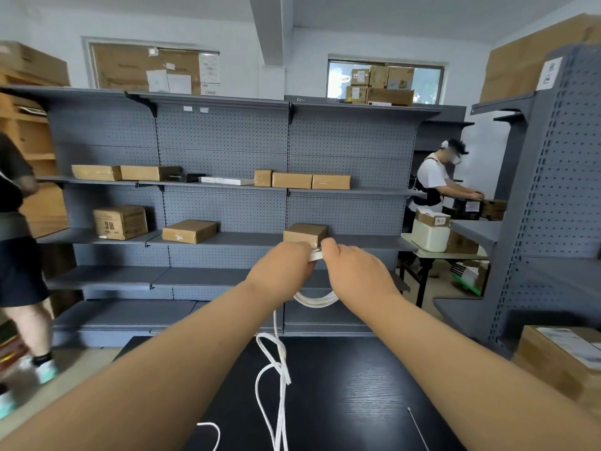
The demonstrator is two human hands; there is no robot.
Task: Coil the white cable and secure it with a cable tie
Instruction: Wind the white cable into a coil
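Note:
Both my arms reach forward above the black table [351,385]. My left hand [281,271] and my right hand [353,271] are close together, each gripping the top of a bundle of white cable loops [316,301] that hangs below them. The loose rest of the white cable [276,379] trails down from the bundle and lies in slack loops on the table. A thin cable tie [418,429] lies on the table to the right, apart from both hands.
Grey pegboard shelving [224,203] with several cardboard boxes stands behind the table. Another grey rack [549,196] and a cardboard box [566,359] are at the right. One person [435,183] works at the back right; another person [19,249] stands at the left edge.

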